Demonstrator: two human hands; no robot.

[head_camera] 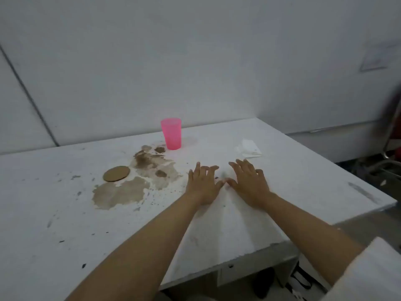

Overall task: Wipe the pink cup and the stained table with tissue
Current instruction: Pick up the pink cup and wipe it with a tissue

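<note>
From the head camera, a white bench stands against a pale wall, its top scuffed and flecked with dark specks. The pink cup stands upright near the far edge, translucent, with nothing visible inside it. Just in front of it and to its left a brown stain spreads over the bench in several patches, darkest close to the cup's base and paler in the large blot nearest the camera. A round brown cardboard coaster lies flat on the left edge of the stain. A crumpled white tissue lies on the bench to the right of the cup, apart from it and from the stain. The left hand and the right hand lie palm down side by side on the bench, right of the stain and nearer than the tissue. Their fingers are spread and released, grasping nothing, and the two thumb tips almost meet.
</note>
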